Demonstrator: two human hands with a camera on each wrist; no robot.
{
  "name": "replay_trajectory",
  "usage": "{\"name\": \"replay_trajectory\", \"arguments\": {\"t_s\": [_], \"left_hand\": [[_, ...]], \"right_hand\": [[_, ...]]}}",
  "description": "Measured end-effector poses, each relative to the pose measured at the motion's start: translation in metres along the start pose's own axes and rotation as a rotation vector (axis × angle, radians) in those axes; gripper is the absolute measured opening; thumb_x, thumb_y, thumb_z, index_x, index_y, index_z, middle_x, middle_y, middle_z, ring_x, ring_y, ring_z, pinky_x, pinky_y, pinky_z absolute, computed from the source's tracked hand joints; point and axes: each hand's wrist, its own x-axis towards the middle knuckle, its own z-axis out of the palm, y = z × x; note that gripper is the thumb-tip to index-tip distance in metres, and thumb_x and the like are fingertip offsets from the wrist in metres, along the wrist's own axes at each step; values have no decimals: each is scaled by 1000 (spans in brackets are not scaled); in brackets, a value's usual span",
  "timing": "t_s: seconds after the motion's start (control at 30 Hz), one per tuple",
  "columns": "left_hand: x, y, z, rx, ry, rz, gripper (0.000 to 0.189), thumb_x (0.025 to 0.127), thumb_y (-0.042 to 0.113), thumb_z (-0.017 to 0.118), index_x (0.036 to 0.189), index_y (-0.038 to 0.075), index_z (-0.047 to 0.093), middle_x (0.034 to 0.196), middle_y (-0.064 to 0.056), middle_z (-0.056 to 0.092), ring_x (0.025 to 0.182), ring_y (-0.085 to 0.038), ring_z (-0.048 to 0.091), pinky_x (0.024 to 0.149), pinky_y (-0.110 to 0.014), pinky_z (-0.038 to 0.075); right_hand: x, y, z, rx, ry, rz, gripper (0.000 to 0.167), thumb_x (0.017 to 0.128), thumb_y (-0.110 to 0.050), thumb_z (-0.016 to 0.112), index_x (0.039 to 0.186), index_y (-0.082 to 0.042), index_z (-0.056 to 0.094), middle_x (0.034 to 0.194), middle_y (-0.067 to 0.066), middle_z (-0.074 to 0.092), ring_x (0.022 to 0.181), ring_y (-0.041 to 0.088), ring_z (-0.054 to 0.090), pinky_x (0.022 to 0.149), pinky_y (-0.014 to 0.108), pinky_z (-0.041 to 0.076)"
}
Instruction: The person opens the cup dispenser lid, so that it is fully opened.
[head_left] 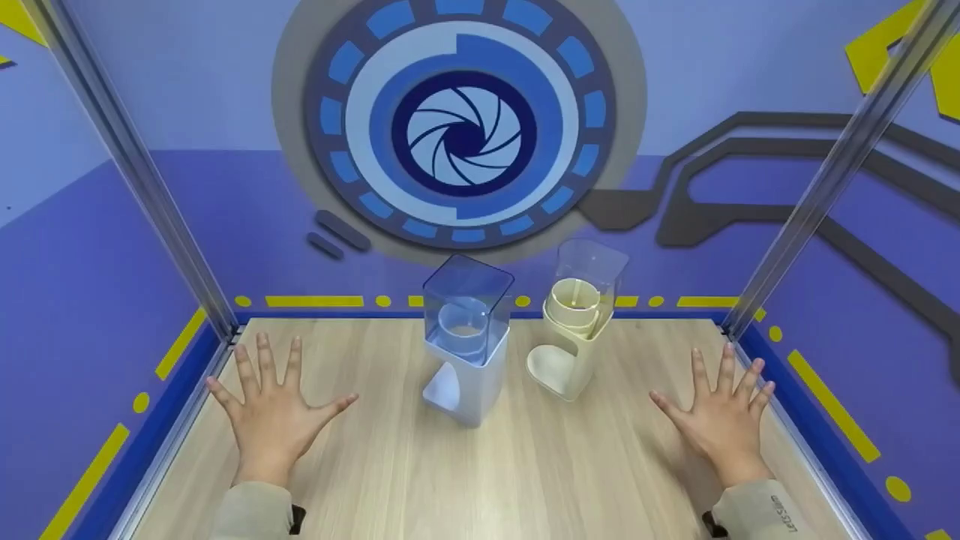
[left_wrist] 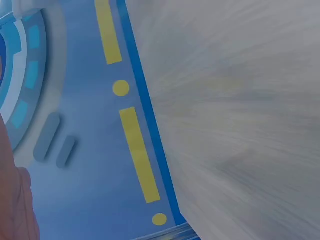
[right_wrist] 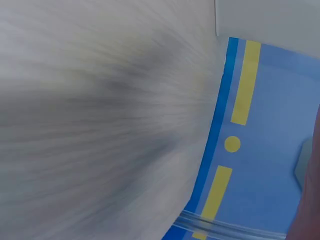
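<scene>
My left hand is held over the left of the table with its fingers and thumb spread wide, holding nothing. Likewise spread and free of any object, my right hand is over the right side. Between them stand two upright dispenser-like containers. The nearer, pale blue-white container has a see-through square top with a round cup shape inside and a foot jutting left. Farther back and right is a cream container of similar form. Only a hand's edge shows in the left wrist view.
Under everything lies a light wood-grain table. Metal posts rise at its back corners. A blue-purple printed wall closes off the back, and similar panels flank both sides.
</scene>
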Motion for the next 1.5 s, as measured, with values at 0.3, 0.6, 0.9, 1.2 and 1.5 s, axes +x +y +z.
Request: {"name": "replay_trajectory", "arguments": {"t_s": [0.3, 0.6, 0.9, 1.2, 1.5], "left_hand": [[6, 16, -3, -73, 79, 29, 135, 84, 102, 60, 184, 26, 10, 190, -17, -18, 174, -49, -24, 127, -89, -25], [3, 37, -8, -210, 133, 86, 121, 96, 82, 69, 184, 24, 11, 192, -16, -11, 176, -54, -8, 133, -88, -11], [-5, 52, 5, -476, 221, 261, 90, 104, 35, 83, 175, 4, 37, 188, -24, 20, 171, -54, 25, 136, -76, 32], [-6, 73, 16, -669, 205, 274, 75, 105, 17, 81, 168, 0, 45, 177, -21, 41, 163, -50, 42, 132, -71, 41], [-5, 95, 19, -818, 102, 192, 71, 111, 25, 75, 172, 6, 42, 179, -19, 40, 165, -45, 42, 135, -63, 43]], "right_hand": [[7, -21, -15, 33, 118, -50, 119, 99, -81, 65, 183, -15, 14, 188, 19, -27, 170, 56, -30, 133, 79, -25], [3, -49, -23, 130, 310, -161, 113, 95, -69, 76, 180, -14, 26, 190, 24, -4, 174, 58, -4, 142, 76, -7], [-8, -73, -9, 295, 512, -359, 98, 99, -69, 69, 163, 2, 48, 176, 31, 36, 154, 57, 39, 121, 79, 37], [-20, -128, 16, 612, 476, -373, 84, 87, -18, 85, 160, 4, 52, 165, 29, 49, 138, 28, 55, 118, 35, 46], [-28, -183, 43, 857, 324, -347, 73, 94, -11, 80, 159, 3, 52, 162, 22, 52, 133, 22, 54, 101, 28, 48]]}}
